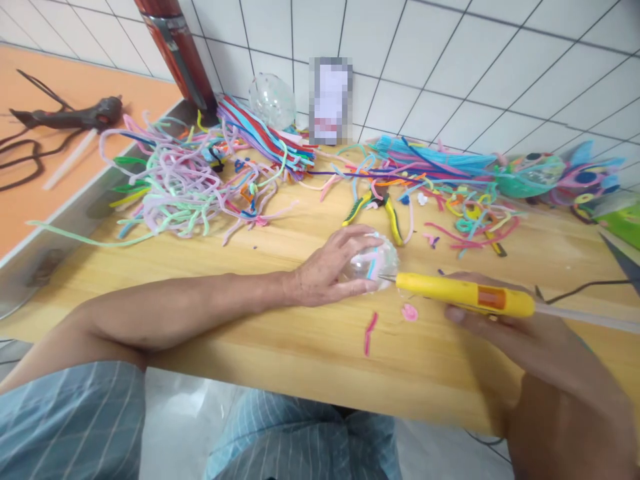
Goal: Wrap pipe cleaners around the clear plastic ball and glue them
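Note:
My left hand (333, 267) is closed around a clear plastic ball (386, 257) resting on the wooden table; pale pink and blue strips show on it. In my right hand (505, 327) is a yellow hot glue gun (440, 290), with a clear glue stick (590, 316) coming out of its back end. The gun's thin metal nozzle meets the ball's right side, though whether it touches cannot be told. Just in front of them lie a pink coil (409, 313) and a short, bent dark pink pipe cleaner piece (370, 333).
Tangled pastel pipe cleaners (175, 180) spread at the back left. Behind the ball are yellow-handled pliers (395, 223), a phone (330, 100) against the tiled wall and another clear ball (273, 100). A black glue gun (70, 115) lies on the orange surface. Blue pipe cleaners (430, 160) lie at back right.

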`<state>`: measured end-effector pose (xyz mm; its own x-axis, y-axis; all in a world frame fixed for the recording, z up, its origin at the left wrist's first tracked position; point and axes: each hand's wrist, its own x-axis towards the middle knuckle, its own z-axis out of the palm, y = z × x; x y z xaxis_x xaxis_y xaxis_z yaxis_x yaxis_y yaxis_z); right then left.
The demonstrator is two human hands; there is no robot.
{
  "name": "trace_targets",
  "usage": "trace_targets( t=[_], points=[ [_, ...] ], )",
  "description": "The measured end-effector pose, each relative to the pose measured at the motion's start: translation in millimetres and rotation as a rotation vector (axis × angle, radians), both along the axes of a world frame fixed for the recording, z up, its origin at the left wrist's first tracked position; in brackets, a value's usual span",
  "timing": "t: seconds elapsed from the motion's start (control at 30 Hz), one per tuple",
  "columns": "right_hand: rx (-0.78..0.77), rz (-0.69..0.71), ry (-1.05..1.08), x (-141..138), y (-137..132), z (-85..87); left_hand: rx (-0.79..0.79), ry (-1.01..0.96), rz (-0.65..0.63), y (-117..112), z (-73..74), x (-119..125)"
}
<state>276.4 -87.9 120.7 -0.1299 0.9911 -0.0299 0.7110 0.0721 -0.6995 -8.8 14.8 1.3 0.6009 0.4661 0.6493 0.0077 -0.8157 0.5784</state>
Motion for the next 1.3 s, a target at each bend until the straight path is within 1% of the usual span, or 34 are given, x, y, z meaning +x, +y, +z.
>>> trace_targets(
  t=[0.07,0.17,0.23,0.33,0.5,0.7,0.87,0.97,1.13,1.3],
  points=[
    [0.032,0.016,-0.031,3,-1,-4.2,-0.025,-0.009,0.009,0,-0.5,0],
    [0.095,0.003,-0.053,8,-1,-10.3,-0.049,-0.019,0.013,0,-0.3,0],
    [0.119,0.057,-0.066,8,0,-12.9,-0.056,-0.010,0.006,0,0.6,0],
    [0.134,0.117,-0.063,4,1,-13.9,-0.065,0.012,0.002,0,2.5,-1],
    [0.152,0.168,-0.062,-2,0,-12.7,-0.079,0.027,0.006,0,4.1,-1],
    [0.207,0.148,-0.069,2,-2,-15.8,-0.029,-0.008,-0.001,2,1.2,1],
    [0.106,0.128,-0.031,1,-2,-18.8,-0.051,0.010,0.005,2,0.2,1],
    [0.080,0.127,-0.028,2,-2,-18.5,-0.041,0.008,0.007,2,0.2,1],
    [0.126,0.155,-0.034,5,-3,-16.0,-0.048,-0.004,-0.005,2,1.1,0],
    [0.189,0.150,-0.029,3,-3,-20.1,-0.032,-0.017,-0.005,2,1.4,1]
  ],
)
